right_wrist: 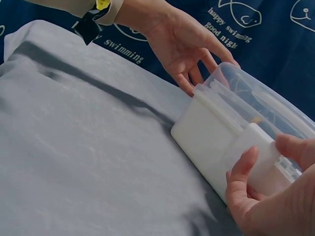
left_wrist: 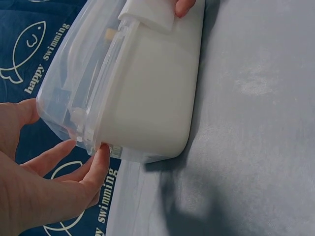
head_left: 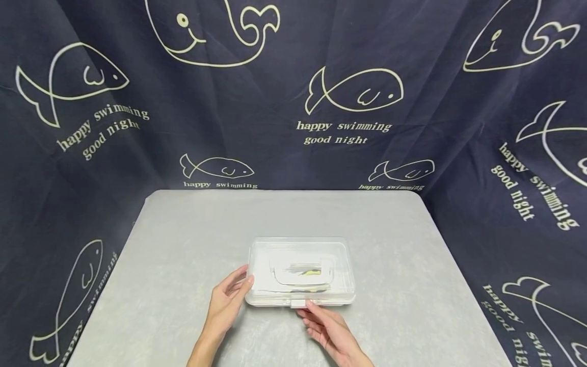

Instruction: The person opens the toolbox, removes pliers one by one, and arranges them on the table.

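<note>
A plastic storage box [head_left: 300, 272] with a white base [left_wrist: 152, 93] and a clear lid [right_wrist: 275, 91] sits closed on the table. Through the lid show some thin items with yellow and dark parts. My left hand [head_left: 228, 295] holds the box's left end, thumb on the lid edge and fingers lower at the rim. At the front, the thumb and index finger of my right hand [head_left: 330, 329] pinch the white latch [right_wrist: 253, 155]. The latch lies against the front wall.
The grey table [head_left: 183, 239] stretches behind and to both sides of the box. A dark blue curtain [head_left: 275, 112] printed with white fish and lettering hangs along the table's back and sides.
</note>
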Available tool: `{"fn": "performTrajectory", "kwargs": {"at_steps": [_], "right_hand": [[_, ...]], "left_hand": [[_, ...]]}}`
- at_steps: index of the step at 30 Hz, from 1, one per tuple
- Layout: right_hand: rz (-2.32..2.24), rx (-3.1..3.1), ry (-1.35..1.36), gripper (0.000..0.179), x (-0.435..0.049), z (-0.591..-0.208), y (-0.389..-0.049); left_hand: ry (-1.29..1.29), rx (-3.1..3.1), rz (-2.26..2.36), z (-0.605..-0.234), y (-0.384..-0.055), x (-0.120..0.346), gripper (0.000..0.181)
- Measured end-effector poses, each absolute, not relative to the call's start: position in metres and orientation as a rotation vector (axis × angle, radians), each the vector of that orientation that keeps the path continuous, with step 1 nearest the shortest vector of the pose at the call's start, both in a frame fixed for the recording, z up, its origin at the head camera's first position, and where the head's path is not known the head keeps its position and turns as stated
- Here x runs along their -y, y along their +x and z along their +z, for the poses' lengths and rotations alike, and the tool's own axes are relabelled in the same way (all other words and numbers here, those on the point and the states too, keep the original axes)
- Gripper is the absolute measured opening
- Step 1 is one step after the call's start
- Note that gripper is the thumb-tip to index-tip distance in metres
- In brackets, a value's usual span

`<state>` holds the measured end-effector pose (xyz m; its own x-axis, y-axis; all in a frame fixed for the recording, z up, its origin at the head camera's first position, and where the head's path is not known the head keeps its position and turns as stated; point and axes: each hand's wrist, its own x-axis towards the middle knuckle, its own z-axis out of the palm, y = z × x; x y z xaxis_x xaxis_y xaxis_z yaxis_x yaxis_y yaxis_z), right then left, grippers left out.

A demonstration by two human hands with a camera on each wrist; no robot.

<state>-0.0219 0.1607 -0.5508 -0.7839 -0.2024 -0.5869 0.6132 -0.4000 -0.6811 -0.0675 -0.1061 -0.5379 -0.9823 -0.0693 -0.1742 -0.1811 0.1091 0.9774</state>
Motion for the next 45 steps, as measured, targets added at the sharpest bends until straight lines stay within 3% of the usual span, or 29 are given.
{"fn": "performTrajectory", "kwargs": {"at_steps": [10,25,45], "right_hand": [[-2.203,-1.415,0.642,0.043,-0.155,-0.548,-0.025],[-2.309,-1.337,0.678,0.027,-0.148,-0.549,-0.024],[-2.305,-1.339,0.684,0.04,-0.148,-0.55,-0.021]], "left_hand": [[-0.28,-2.271,2.038,-0.539,-0.07,0.105,0.058],[-0.269,-2.263,2.059,-0.541,-0.07,0.105,0.057],[-0.288,-2.277,2.04,-0.541,-0.067,0.107,0.057]]}}
